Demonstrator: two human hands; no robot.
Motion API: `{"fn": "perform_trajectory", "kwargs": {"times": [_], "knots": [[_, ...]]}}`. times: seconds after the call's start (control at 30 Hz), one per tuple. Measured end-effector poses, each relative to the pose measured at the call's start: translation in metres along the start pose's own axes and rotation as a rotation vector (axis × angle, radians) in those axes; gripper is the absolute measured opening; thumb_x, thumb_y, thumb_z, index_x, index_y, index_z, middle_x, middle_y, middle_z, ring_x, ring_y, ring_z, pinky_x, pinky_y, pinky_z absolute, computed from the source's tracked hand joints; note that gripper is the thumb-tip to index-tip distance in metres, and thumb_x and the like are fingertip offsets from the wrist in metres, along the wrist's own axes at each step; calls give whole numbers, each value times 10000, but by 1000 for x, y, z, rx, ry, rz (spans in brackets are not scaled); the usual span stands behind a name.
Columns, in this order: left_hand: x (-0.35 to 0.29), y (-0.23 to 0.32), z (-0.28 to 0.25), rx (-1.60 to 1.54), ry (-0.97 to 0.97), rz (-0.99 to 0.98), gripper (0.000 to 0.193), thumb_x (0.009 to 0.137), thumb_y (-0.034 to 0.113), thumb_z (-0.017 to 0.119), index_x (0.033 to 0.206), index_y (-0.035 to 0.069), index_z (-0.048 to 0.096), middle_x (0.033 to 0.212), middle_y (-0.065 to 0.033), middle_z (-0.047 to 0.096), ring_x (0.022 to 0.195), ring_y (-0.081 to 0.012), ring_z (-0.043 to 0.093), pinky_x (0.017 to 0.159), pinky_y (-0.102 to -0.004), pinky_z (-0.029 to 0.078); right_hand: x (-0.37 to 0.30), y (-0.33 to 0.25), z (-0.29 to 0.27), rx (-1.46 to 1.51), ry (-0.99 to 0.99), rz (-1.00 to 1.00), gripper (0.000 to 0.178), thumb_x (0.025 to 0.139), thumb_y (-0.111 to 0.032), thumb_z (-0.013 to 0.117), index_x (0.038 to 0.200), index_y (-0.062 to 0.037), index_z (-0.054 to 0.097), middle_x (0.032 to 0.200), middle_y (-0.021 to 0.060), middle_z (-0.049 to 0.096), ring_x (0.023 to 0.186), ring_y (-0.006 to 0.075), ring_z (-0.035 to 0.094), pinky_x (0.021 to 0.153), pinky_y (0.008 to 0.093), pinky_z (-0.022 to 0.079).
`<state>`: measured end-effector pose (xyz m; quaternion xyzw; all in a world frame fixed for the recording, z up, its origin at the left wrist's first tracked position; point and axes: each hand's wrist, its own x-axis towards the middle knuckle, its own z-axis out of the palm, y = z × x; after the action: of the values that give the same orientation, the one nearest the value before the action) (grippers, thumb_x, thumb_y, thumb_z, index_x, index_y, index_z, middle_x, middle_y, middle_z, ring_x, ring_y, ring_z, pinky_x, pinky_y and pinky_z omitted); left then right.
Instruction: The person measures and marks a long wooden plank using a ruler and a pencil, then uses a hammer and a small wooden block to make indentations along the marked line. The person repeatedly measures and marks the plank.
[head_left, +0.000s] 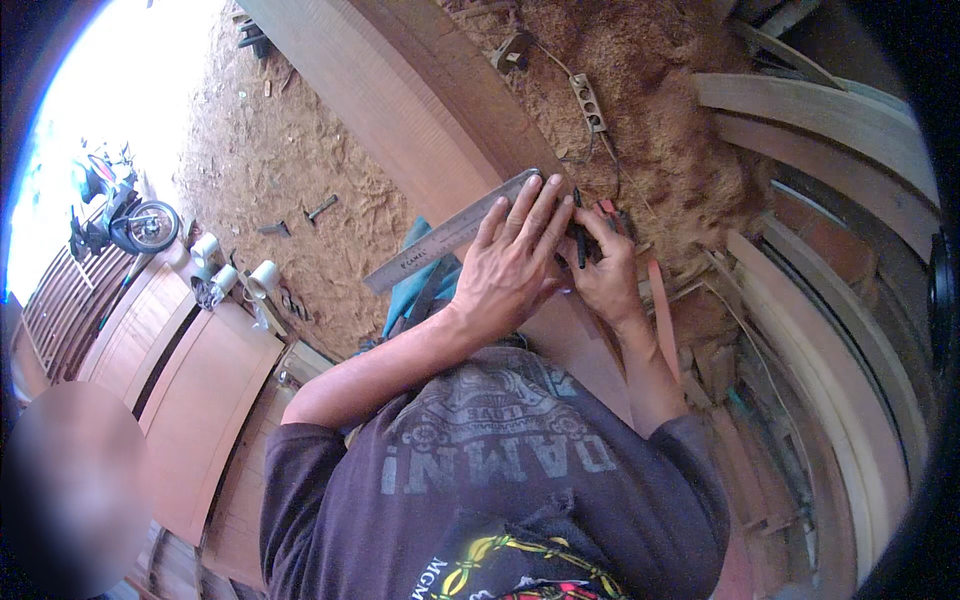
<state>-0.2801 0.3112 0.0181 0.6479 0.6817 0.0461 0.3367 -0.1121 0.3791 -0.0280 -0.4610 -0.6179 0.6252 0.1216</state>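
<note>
My left hand (505, 262) lies flat with its fingers stretched out, pressing a metal ruler (418, 260) against a long wooden board (375, 105). The ruler sits slantwise across the board, and its far end shows just past my fingertips. In my right hand (608, 278) a slim black pen or marker (580, 238) is pinched at the board's right edge, close to the ruler's end. Its tip is too small to make out. A teal cloth (403, 292) shows under the ruler's left end. Just beyond my right hand is a red and dark object (612, 215).
Sawdust covers the ground (330, 150), where a hammer (322, 208) lies to the left. A power strip (588, 102) with its cord rests on the right. Wooden panels (205, 420) stand at the left, long planks (820, 360) at the right. Farther off is a motorbike (145, 225).
</note>
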Motion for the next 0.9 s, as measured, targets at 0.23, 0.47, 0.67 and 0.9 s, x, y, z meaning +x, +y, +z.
{"fn": "perform_trajectory", "kwargs": {"times": [0.23, 0.47, 0.67, 0.9], "knots": [[-2, 0, -3, -22, 3, -5, 1031, 754, 387, 821, 1629, 111, 351, 1727, -88, 276, 1613, -271, 222, 1292, -462, 222, 0, -3, -1, -23, -18, -6, 355, 976, -111, 740, 1278, 51, 646, 1113, 199, 746, 1044, 242, 734, 905, 372, 569], [0, 0, -8, -11, 15, 17, 982, 765, 398, 809, 1601, 89, 397, 1694, -95, 337, 1599, -280, 259, 1280, -472, 262, -3, 1, 1, -107, 14, -22, 391, 973, -142, 766, 1296, 42, 645, 1151, 175, 742, 1097, 243, 713, 946, 378, 559], [-1, -3, -6, 6, 49, 54, 941, 792, 443, 800, 1571, 65, 431, 1684, -108, 346, 1585, -299, 281, 1259, -487, 303, 22, -25, -28, 87, 105, 29, 294, 1061, -198, 658, 1287, -12, 673, 1083, 89, 753, 992, 158, 694, 852, 316, 550], [2, -7, 4, 30, 95, 71, 900, 785, 506, 802, 1504, 57, 502, 1622, -115, 430, 1551, -329, 337, 1264, -494, 291, 80, -72, -27, 24, -128, -291, 226, 1039, -244, 681, 1127, -47, 750, 997, 126, 773, 853, 219, 736, 733, 337, 554]]}}
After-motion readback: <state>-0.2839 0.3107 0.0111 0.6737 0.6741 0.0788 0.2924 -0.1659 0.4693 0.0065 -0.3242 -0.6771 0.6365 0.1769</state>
